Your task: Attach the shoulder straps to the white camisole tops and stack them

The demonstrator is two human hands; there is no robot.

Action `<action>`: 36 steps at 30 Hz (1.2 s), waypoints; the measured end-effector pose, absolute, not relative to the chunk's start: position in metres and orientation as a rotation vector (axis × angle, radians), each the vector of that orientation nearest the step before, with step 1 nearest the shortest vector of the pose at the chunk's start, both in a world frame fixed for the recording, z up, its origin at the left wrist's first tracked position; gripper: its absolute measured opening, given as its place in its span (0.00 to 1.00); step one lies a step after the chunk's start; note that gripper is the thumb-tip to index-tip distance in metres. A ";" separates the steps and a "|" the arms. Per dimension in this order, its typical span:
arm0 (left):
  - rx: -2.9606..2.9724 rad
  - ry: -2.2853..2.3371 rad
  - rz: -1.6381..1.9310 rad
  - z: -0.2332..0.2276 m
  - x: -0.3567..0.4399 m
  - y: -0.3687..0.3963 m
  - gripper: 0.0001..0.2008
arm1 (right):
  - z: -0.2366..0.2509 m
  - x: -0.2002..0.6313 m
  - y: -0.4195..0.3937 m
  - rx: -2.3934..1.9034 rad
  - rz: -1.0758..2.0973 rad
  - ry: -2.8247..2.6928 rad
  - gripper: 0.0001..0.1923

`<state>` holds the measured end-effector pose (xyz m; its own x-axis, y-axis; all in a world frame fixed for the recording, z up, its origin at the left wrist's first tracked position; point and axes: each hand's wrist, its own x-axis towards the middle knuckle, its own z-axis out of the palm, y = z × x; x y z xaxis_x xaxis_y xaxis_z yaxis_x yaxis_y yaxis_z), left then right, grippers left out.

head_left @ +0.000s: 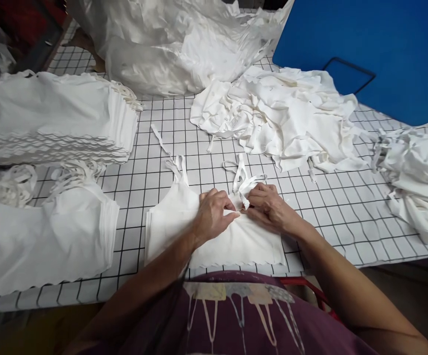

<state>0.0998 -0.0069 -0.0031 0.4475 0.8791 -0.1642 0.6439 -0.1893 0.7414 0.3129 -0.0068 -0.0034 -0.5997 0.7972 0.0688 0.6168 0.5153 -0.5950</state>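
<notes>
From the head camera, your left hand (212, 212) and right hand (269, 207) meet over the white garment (184, 222) lying flat near the table's near edge, its scalloped hem toward you. Both hands are pinched narrow on the right-side strap (241, 185), fingertips almost touching; the other strap (179, 167) lies loose on the gridded table (347, 212).

The thin strap could twist or slip from so small a pinch, I judge, and a pull toward you would likely drag the garment off the near edge. The folded stack (40, 236) at the near left corner and the taller stack (51, 118) behind it sit just beside your left forearm; a wide elbow swing may skew them. The loose heap (284, 113) toward the far edge trails ties that could tangle with yours.
</notes>
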 end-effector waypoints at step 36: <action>2.153 1.362 0.578 -0.020 0.104 -0.017 0.23 | 0.016 0.294 0.108 -1.620 0.893 -1.907 0.23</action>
<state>0.1042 -0.0170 -0.0199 0.4023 0.9123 0.0765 0.6888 -0.3567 0.6311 0.2938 0.1082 0.0159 -0.1839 0.9816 -0.0519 0.6679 0.0860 -0.7392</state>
